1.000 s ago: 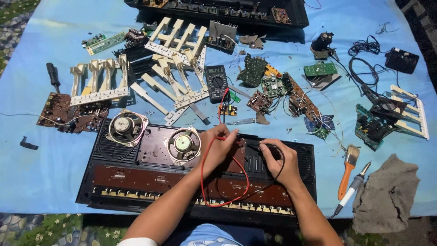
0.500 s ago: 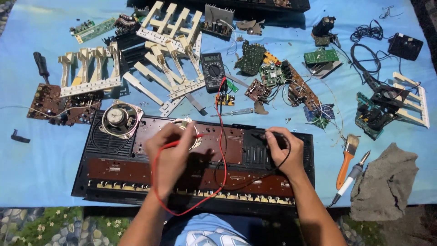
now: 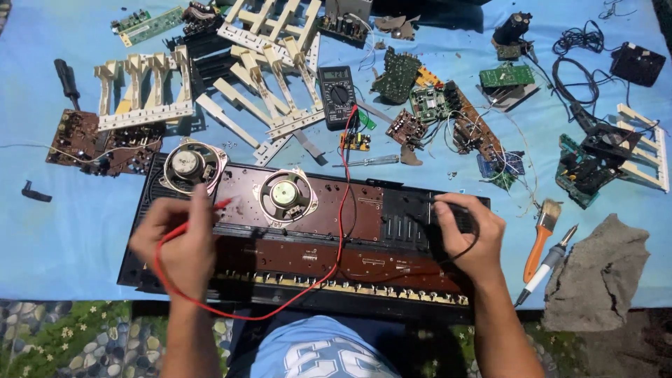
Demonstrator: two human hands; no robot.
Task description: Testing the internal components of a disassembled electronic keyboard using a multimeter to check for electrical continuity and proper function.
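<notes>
**Two probes on an opened keyboard chassis**

The opened keyboard chassis [image 3: 308,238] lay across the blue sheet [image 3: 42,245] with its long axis running left to right, its row of contacts along the near edge toward the person; two round speakers [image 3: 187,165] [image 3: 285,195] sat face-up on its left half. The left hand [image 3: 178,241] was closed around a red probe [image 3: 222,204], whose tip pointed up and right toward the nearer speaker; its red lead [image 3: 238,311] looped down past the chassis edge and climbed back up to the multimeter [image 3: 337,94]. The right hand [image 3: 467,234] was clenched on a black probe [image 3: 448,208], lying roughly level and pointing left over the dark slider panel [image 3: 402,213]; its black lead trailed under the wrist.

The multimeter stood just beyond the chassis, upright in the view, a dark rectangle with a pale display strip at the top and a round dial below; no label could be read. Around it lay green circuit boards [image 3: 509,74], cream key frames [image 3: 143,91] and a brown board [image 3: 91,143] at the left. To the right of the chassis an orange-handled brush [image 3: 541,238] and a soldering iron [image 3: 547,264] lay side by side, slanting up and right, beside a grey rag [image 3: 602,276].
</notes>
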